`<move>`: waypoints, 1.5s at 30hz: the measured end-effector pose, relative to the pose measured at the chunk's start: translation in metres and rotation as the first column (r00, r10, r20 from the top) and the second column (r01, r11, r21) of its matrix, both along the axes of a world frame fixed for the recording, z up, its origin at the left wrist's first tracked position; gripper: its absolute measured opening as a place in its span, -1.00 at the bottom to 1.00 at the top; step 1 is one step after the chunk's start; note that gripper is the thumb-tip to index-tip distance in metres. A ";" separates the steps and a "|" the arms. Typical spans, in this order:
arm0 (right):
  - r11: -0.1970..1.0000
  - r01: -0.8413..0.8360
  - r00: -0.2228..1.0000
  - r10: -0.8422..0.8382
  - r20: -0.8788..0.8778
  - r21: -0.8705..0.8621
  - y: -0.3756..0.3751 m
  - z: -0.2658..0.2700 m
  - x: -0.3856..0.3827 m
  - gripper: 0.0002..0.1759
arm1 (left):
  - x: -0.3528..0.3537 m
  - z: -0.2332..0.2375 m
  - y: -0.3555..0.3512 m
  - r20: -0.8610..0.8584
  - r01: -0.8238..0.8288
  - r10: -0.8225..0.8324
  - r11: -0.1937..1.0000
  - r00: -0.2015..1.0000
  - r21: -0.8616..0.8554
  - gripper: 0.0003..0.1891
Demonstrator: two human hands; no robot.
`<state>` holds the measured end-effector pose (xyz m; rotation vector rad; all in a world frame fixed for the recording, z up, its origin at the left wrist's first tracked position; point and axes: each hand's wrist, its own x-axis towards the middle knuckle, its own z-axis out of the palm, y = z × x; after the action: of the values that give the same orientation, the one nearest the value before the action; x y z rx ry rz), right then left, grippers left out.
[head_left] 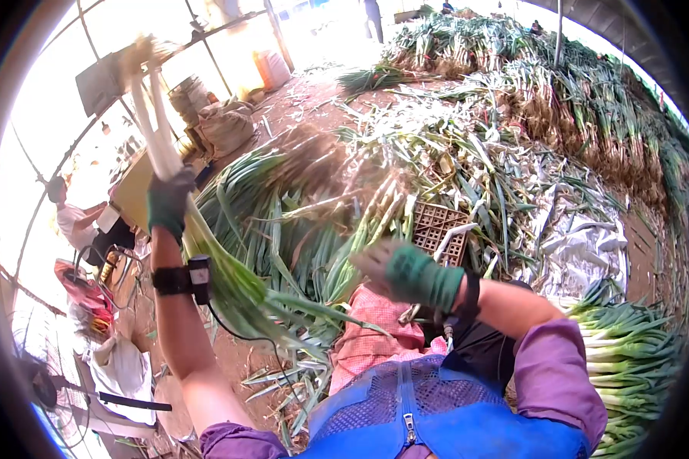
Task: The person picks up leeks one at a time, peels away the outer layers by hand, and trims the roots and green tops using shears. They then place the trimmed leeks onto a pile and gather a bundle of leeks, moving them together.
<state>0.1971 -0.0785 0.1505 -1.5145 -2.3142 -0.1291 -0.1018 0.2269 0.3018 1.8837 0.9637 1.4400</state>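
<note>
My left hand [170, 203], in a dark green glove, is raised at the left and wrapped round a bunch of large green onions [226, 271]. Their white stalks and blurred roots point up, and the green leaves hang down beside my forearm. My right hand [409, 277], in a green glove with greyish fingers, is over my lap near the pink checked cloth [367, 329]. Its fingers are smeared by motion, so their grip cannot be made out. Just beyond it lie loose green onions [371, 229] with roots attached, beside a brown plastic crate [439, 233].
A heap of unpeeled green onions [253, 195] lies in front of me, with stripped leaves [452, 145] beyond. Cleaned green onions [628, 367] are stacked at my right. Tall bundles [589, 115] stand at the back right. Another person [76, 222] sits at the left.
</note>
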 end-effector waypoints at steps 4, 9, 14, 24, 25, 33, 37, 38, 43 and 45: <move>0.659 -0.152 0.960 -0.079 0.269 0.737 0.019 0.102 -0.008 -0.43 | 0.063 -0.031 -0.041 -0.282 0.234 -0.270 0.960 0.921 -0.154 -0.80; 0.723 -0.250 0.808 -0.211 0.550 0.644 0.025 0.090 0.015 -0.46 | 0.137 -0.068 -0.175 -0.433 0.627 -0.800 0.597 0.416 -0.501 -0.67; 0.926 -0.214 0.833 0.006 0.554 0.312 -0.036 0.039 0.050 -0.79 | 0.180 -0.160 -0.237 0.146 0.705 -0.971 0.032 0.191 -0.708 -0.62; 0.921 0.243 0.776 -0.373 0.509 0.304 -0.150 -0.021 0.126 -0.90 | 0.234 -0.187 -0.278 -0.183 0.800 -0.978 0.187 0.098 -0.571 -0.35; 0.895 0.376 0.742 -0.446 0.501 0.240 -0.173 -0.018 0.136 -0.87 | 0.234 -0.180 -0.279 -0.161 0.813 -0.971 0.237 0.178 -0.532 -0.36; 0.029 0.973 0.069 -0.984 -0.167 0.231 -0.452 0.018 0.139 -0.67 | 0.259 -0.147 -0.233 -0.144 0.899 -0.919 0.390 0.366 -0.200 -0.45; -0.446 0.870 -0.300 -0.816 -0.494 0.208 -0.573 -0.002 0.104 -0.48 | 0.289 -0.169 -0.227 -0.144 0.885 -0.914 0.404 0.380 -0.232 -0.52; -0.534 0.814 -0.349 -0.764 -0.543 0.229 -0.595 -0.007 0.093 -0.45 | 0.296 -0.180 -0.225 -0.153 0.889 -0.921 0.386 0.358 -0.244 -0.52; -0.851 0.495 -0.776 -0.341 -0.531 -0.177 -0.691 -0.079 0.072 -0.41 | 0.315 -0.257 -0.229 -0.082 0.766 -0.957 0.273 0.279 -0.582 -0.49; -0.719 0.435 -0.800 -0.031 -0.599 -0.542 -0.724 -0.138 0.079 -0.44 | 0.310 -0.267 -0.249 -0.060 0.684 -0.978 0.184 0.202 -0.706 -0.52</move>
<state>0.2762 -0.8026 0.0129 -1.8936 1.1080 -0.5421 0.2079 -0.0224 0.0344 1.7910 0.1885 -0.1411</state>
